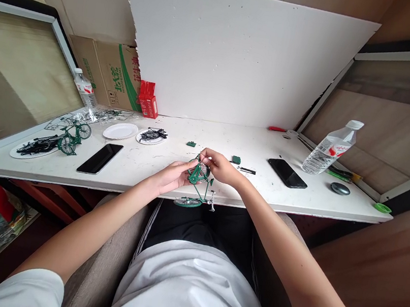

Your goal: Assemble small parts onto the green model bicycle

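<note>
A small green model bicycle (pixel 199 173) is gripped at its rear half by my left hand (pixel 174 175), just over the table's front edge. Its front wheel (pixel 188 202) and silver handlebar (pixel 213 201) hang toward my lap. My right hand (pixel 222 167) has its fingertips pinched together at the upper end of the bicycle, by the rear wheel; whether a small part is between them is hidden. Beyond the hands lie two small green pieces, one (pixel 191 144) farther left and one (pixel 236 160) to the right. A thin black strip (pixel 246 170) rests beside the right one.
On the left are another green model bicycle (pixel 72 138), plates with black parts (pixel 152 136), a bare white plate (pixel 120 130) and a phone (pixel 100 158). On the right stand a water bottle (pixel 331 147), a black phone (pixel 287 173) and a round dark lid (pixel 340 188). A white board (pixel 242 56) closes the back.
</note>
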The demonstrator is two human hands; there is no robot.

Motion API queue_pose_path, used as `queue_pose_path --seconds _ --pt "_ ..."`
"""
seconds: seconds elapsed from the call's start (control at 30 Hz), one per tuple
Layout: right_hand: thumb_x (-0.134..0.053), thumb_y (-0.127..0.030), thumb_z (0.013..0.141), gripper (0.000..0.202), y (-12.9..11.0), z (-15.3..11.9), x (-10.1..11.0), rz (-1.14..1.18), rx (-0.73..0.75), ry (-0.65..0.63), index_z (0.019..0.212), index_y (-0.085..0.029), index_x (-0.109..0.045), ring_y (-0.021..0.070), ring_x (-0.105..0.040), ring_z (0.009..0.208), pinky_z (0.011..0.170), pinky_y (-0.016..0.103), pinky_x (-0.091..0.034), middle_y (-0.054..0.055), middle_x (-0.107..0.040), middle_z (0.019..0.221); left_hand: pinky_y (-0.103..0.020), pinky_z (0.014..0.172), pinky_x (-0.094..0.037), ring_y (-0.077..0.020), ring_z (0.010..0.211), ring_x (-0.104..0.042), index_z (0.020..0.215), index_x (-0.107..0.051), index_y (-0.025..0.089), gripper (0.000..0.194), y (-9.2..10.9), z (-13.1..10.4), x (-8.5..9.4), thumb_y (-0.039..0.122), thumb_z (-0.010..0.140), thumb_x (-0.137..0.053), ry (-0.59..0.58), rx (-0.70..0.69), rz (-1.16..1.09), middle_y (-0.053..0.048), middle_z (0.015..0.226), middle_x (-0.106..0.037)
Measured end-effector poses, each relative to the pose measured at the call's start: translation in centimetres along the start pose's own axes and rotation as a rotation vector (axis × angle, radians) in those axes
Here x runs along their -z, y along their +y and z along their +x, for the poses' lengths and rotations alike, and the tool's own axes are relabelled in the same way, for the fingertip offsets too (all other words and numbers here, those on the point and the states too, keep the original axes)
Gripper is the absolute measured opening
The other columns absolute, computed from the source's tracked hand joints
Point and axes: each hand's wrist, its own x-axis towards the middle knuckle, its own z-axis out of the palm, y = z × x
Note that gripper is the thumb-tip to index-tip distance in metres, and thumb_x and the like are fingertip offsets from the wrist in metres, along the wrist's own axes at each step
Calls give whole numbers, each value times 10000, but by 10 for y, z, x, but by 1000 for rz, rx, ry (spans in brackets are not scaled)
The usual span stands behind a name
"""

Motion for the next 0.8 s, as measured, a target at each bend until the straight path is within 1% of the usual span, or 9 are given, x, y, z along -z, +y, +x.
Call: queue_pose_path --seconds 0.27,0.8 --pt "-488 -297 1035 125 -2 0 0 6 -5 -13 940 -227 -530 178 -459 798 767 330 -399 8 -541 876 -324 853 -643 -183 871 -746 1071 -802 111 194 2 -3 -5 280 975 -806 16 -7 11 -108 992 -802" --pt "-477 -295 1051 140 -3 -1 2 19 -3 -29 939 -226 -523 179 -449 792 765 332 -407 5 -523 868 -318 865 -620 -179 871 -736 1034 -799 119 208 3 -5 -7 289 928 -854 18 -25 20 -91 984 -796"
